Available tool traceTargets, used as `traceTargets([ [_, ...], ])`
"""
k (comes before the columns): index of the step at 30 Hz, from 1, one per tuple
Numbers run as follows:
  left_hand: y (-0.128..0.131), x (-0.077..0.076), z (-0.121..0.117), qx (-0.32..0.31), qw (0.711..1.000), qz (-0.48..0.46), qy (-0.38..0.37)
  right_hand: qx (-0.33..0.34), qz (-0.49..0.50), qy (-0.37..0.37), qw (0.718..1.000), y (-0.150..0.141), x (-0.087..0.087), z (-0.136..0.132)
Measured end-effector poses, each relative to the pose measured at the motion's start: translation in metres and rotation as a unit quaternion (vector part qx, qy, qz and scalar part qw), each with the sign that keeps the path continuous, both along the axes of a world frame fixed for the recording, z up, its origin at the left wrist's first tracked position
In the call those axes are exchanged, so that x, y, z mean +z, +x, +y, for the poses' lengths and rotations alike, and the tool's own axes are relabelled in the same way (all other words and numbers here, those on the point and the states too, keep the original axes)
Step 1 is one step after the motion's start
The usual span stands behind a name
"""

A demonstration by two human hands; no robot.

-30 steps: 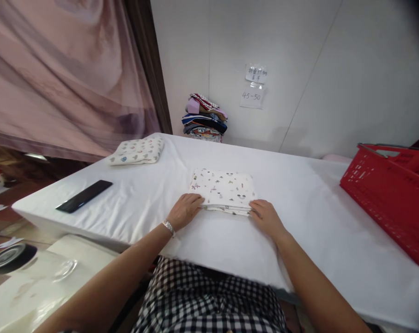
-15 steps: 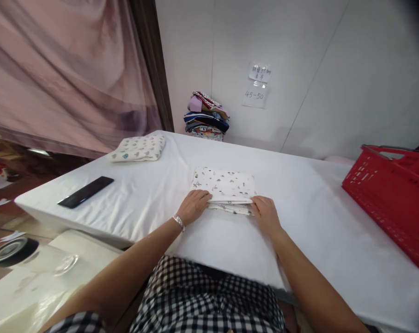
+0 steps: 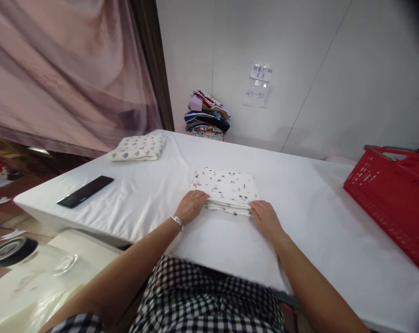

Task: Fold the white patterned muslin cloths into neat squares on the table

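A folded white cloth (image 3: 226, 185) with small printed figures lies on the white-covered table (image 3: 226, 245) in front of me. Its near edge shows several layers. My left hand (image 3: 192, 206), with a silver bracelet at the wrist, grips the cloth's near left corner, fingers on top. At the near right corner my right hand (image 3: 265, 216) pinches the same edge, thumb hidden in part. Further back on the left rests another folded cloth (image 3: 140, 148), white with grey and coloured prints, apart from both hands.
A flat black object (image 3: 86, 191) lies on the table's left side. The red plastic basket (image 3: 396, 199) stands at the right edge. Behind the table rises a stack of folded fabrics (image 3: 207, 118) by the wall. A clear jar with a black lid (image 3: 13, 252) lies at lower left.
Both hands stay at the cloth's near corners. The near edge was lifted slightly and pulled half a second ago and now lies lower. The view has shifted a little.
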State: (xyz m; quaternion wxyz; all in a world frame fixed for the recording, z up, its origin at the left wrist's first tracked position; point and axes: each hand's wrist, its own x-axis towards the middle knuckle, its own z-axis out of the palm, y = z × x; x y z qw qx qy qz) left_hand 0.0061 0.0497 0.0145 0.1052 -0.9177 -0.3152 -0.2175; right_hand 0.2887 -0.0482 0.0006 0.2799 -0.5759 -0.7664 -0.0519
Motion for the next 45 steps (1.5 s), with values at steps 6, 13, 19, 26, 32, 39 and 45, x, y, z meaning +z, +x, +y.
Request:
traceTargets([
  [6,0.001,-0.001,-0.014,-0.003,0.999,-0.031,0.020,-0.002,0.017,-0.011,1.000,0.000,-0.001,0.000],
  [13,0.012,-0.002,-0.020,-0.047,0.999,-0.019,0.011,-0.010,0.040,-0.016,0.999,0.000,-0.001,-0.001],
  [19,0.018,-0.001,-0.016,-0.031,0.999,-0.012,0.011,-0.001,0.046,-0.009,0.999,0.000,0.000,-0.001],
  [26,0.024,0.007,-0.020,-0.022,0.999,-0.035,-0.013,0.006,0.045,-0.001,0.999,0.000,0.000,-0.001],
  [32,0.024,0.003,-0.021,-0.011,0.993,-0.093,-0.067,0.024,0.022,-0.006,0.999,-0.003,0.005,-0.005],
  [39,0.029,0.008,-0.018,0.035,0.990,-0.102,-0.096,-0.009,0.008,-0.003,1.000,-0.009,0.005,-0.003],
  [45,0.030,0.010,-0.017,0.046,0.990,-0.099,-0.093,-0.013,-0.016,0.007,1.000,-0.006,0.001,-0.001],
])
